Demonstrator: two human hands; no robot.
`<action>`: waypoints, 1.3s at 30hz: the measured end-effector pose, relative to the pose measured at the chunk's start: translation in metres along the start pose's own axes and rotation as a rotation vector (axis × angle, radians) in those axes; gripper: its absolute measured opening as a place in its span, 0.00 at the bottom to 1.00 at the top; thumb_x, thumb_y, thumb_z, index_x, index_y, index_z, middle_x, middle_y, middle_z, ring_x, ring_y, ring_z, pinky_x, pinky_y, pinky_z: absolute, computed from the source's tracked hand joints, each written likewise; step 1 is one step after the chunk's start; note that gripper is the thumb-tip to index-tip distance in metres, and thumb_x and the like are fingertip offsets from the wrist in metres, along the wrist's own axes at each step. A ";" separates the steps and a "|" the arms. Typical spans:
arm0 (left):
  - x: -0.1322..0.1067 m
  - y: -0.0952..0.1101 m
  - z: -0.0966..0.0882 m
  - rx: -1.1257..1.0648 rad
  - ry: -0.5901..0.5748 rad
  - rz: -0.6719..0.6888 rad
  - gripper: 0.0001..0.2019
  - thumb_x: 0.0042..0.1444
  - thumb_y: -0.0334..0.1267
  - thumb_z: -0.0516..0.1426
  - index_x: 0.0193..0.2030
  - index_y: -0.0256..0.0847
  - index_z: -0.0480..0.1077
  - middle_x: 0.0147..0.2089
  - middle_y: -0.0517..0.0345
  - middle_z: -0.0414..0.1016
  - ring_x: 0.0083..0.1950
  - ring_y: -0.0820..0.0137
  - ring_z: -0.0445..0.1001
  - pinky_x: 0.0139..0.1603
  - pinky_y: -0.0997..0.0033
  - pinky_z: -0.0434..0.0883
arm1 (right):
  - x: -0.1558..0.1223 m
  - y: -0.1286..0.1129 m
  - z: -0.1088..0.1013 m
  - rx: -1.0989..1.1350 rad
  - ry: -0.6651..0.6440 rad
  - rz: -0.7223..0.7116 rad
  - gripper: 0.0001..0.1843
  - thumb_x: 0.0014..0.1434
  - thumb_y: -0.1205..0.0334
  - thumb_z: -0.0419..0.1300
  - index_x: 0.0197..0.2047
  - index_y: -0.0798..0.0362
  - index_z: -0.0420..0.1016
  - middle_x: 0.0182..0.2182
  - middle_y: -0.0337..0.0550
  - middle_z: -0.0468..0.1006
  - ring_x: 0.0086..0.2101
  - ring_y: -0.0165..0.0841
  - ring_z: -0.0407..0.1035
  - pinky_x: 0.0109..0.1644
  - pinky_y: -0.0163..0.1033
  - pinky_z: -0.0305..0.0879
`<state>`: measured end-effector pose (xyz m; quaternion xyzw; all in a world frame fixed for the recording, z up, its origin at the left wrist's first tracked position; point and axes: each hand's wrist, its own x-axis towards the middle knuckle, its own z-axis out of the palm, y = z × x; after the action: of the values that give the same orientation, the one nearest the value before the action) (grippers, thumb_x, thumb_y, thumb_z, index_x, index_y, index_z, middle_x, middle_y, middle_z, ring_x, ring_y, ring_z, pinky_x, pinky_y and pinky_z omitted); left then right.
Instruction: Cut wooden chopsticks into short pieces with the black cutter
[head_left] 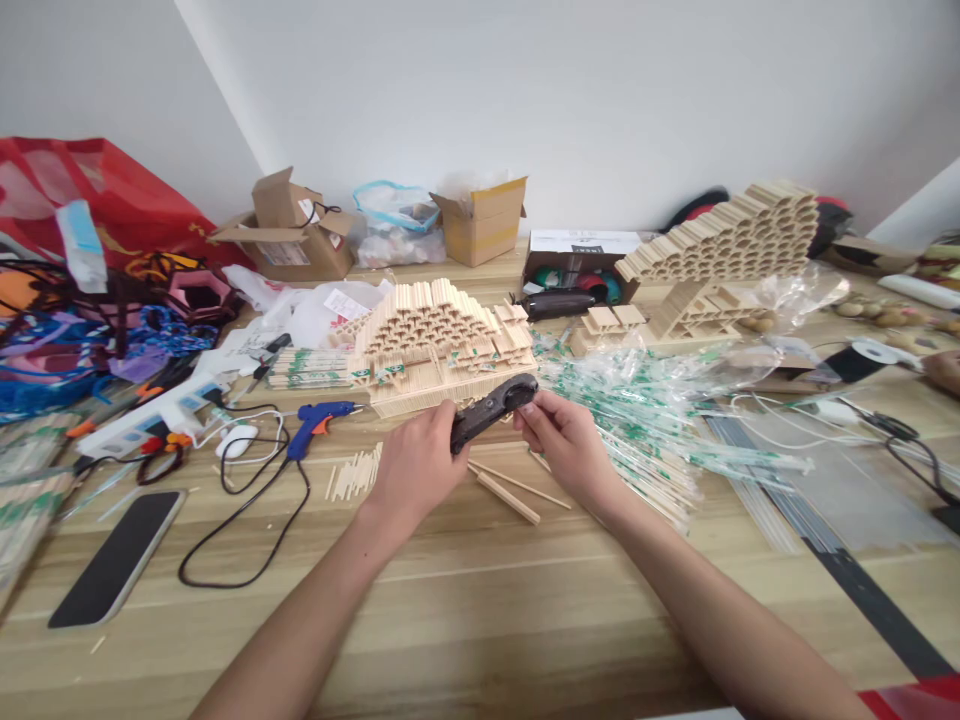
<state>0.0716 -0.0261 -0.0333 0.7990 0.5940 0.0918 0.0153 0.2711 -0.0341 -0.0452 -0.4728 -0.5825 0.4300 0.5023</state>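
Observation:
My left hand point(416, 455) is wrapped round the handle of a black pliers-like tool point(491, 405), held above the table and tilted up to the right. At the tool's head, the fingers of my right hand point(566, 445) are pinched together; what they hold, if anything, is hidden. Below the tool lie a thin wooden stick point(525, 485) and a thicker wooden strip point(508, 498). Several short cut sticks point(356, 474) lie beside my left hand. Just behind the tool stands a structure of stacked wooden sticks point(431, 335) with honeycomb-like gaps.
A blue glue gun point(311, 425) with its black cable lies left, near a phone point(116, 560) and a power strip point(150, 415). Wrapped sticks point(645, 430) spread out at right. Behind them rises a second stick structure point(727, 235). Cardboard boxes point(484, 225) line the wall.

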 end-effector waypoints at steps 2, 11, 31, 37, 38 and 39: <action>0.000 0.000 0.000 -0.005 0.027 0.018 0.09 0.60 0.36 0.57 0.48 0.41 0.68 0.43 0.48 0.81 0.43 0.55 0.81 0.40 0.62 0.71 | 0.000 0.000 0.000 -0.008 0.005 -0.012 0.18 0.68 0.48 0.57 0.32 0.52 0.72 0.20 0.34 0.61 0.22 0.28 0.55 0.27 0.35 0.52; 0.000 -0.002 0.001 -0.018 0.053 0.043 0.11 0.60 0.35 0.58 0.49 0.40 0.68 0.44 0.47 0.81 0.43 0.54 0.81 0.41 0.60 0.72 | 0.000 0.000 0.000 -0.026 0.032 -0.023 0.16 0.66 0.49 0.58 0.33 0.52 0.72 0.20 0.34 0.65 0.22 0.29 0.58 0.27 0.35 0.57; 0.000 0.000 0.000 -0.003 0.040 0.044 0.10 0.61 0.34 0.57 0.49 0.41 0.69 0.44 0.48 0.80 0.46 0.53 0.80 0.44 0.58 0.72 | 0.000 0.005 0.000 -0.072 0.055 -0.037 0.13 0.66 0.52 0.58 0.33 0.51 0.72 0.22 0.36 0.68 0.22 0.30 0.60 0.27 0.36 0.57; -0.001 0.001 0.000 -0.001 0.012 0.021 0.08 0.61 0.35 0.57 0.47 0.42 0.69 0.44 0.49 0.81 0.44 0.54 0.81 0.41 0.60 0.72 | -0.001 0.005 0.000 -0.077 0.061 -0.029 0.14 0.66 0.51 0.58 0.33 0.52 0.72 0.22 0.37 0.68 0.23 0.30 0.60 0.28 0.36 0.57; -0.001 0.002 0.000 0.005 0.000 0.011 0.07 0.61 0.35 0.57 0.47 0.42 0.69 0.43 0.49 0.81 0.44 0.54 0.81 0.39 0.61 0.71 | -0.001 0.004 0.000 -0.081 0.061 -0.027 0.14 0.66 0.51 0.58 0.33 0.52 0.72 0.22 0.36 0.68 0.23 0.30 0.60 0.28 0.36 0.57; -0.001 0.002 0.000 0.014 -0.014 0.002 0.07 0.61 0.35 0.57 0.46 0.42 0.69 0.42 0.49 0.81 0.43 0.54 0.81 0.38 0.62 0.71 | -0.001 0.004 0.000 -0.084 0.061 -0.025 0.15 0.66 0.51 0.58 0.33 0.52 0.72 0.21 0.36 0.67 0.23 0.30 0.59 0.28 0.36 0.57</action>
<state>0.0732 -0.0273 -0.0331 0.8004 0.5937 0.0820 0.0141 0.2718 -0.0342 -0.0492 -0.4990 -0.5902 0.3844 0.5049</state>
